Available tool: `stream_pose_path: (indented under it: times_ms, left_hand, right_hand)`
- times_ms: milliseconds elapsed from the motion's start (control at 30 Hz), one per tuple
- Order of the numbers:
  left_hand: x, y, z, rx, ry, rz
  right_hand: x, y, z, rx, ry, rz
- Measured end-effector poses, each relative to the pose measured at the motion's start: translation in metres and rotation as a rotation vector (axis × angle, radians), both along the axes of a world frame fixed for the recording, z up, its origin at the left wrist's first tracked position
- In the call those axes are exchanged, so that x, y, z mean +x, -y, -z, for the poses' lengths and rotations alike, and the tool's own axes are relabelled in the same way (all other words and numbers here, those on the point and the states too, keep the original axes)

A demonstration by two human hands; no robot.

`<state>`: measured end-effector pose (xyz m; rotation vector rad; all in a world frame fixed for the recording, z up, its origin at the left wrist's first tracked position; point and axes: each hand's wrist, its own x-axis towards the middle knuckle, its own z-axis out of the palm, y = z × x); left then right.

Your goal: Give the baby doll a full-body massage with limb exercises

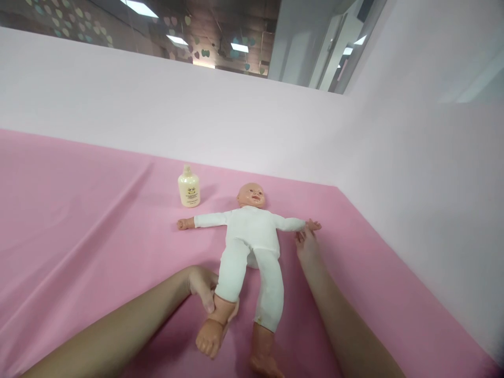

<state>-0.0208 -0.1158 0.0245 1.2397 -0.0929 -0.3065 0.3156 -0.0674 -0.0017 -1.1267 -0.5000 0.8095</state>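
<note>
A baby doll (252,231) in a white long-sleeved, long-legged outfit lies on its back, arms stretched out to both sides. My left hand (207,289) is wrapped round its lower leg on the left of the view, thumb on top at the ankle and fingertips showing from beneath. That foot is lifted toward me. At the doll's wrist on the right, my right hand (307,244) has its fingers closed at the sleeve cuff; part of the grip is hidden. The other leg stretches toward me, untouched.
A cream-coloured bottle (189,189) with a dark printed label stands beyond the doll's arm on the left. Beneath everything is a pink sheet (98,226) with creases on the left. White walls (157,110) rise behind and to the right, with a window (220,37) above.
</note>
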Motion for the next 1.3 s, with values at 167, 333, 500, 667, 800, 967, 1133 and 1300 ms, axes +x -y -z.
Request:
stream_pose_path:
  times_ms: [167,333,500,667,800,967,1133,1300]
  left_hand:
    - [0.000,-0.003,0.021,-0.293,0.221,-0.180]
    - [0.000,-0.007,0.019,-0.484,0.205,-0.578]
    - [0.005,-0.007,0.003,-0.579,0.073,-0.812]
    - [0.011,-0.006,0.005,-0.601,0.052,-0.833]
    - [0.013,-0.008,0.010,-0.599,0.045,-0.802]
    - [0.009,-0.010,0.017,-0.540,0.095,-0.646]
    - [0.005,-0.008,0.029,-0.370,0.243,-0.371]
    - [0.004,-0.007,0.030,-0.256,0.169,0.006]
  right_hand:
    - [-0.019,0.016,-0.021,0.092,0.210,0.030]
    - [-0.046,0.031,-0.043,0.283,0.549,-0.041]
    - [-0.062,0.040,-0.035,0.302,0.766,-0.165]
    - [-0.069,0.045,-0.029,0.385,1.145,-0.223]
    - [-0.071,0.045,-0.030,0.406,1.273,-0.265]
    - [-0.064,0.041,-0.031,0.358,1.063,-0.206]
    - [-0.051,0.032,-0.040,0.303,0.641,-0.160]
    - [-0.036,0.027,-0.043,0.270,0.362,-0.026]
